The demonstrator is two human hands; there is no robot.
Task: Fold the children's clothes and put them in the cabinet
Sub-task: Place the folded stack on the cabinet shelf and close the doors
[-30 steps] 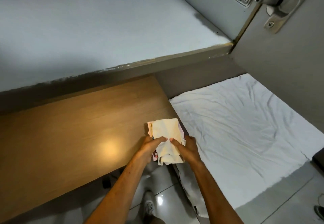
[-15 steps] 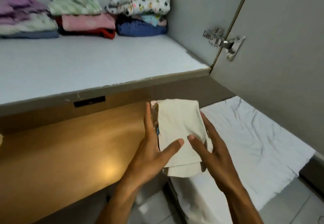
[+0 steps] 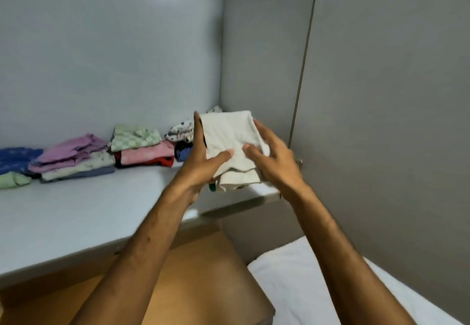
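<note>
- Head view: folded cream garment (image 3: 230, 144) was held between left hand (image 3: 203, 162) and right hand (image 3: 273, 159), raised over the cabinet shelf (image 3: 76, 213) front edge, right end.
- Fingers lay straight along both sides; each thumb pressed the top, pinching the bundle.
- Folded stacks (image 3: 137, 146) sat at the shelf's back.
- Judgement: keep thumbs pressing so the layers stay aligned, and set it flat in front of the spotted pile (image 3: 181, 131) before letting go.

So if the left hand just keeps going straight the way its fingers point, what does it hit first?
Probably the spotted folded stack at the shelf's back right corner, just past the left hand, which holds the cream folded clothes with the right hand. Depth is unclear.
</note>
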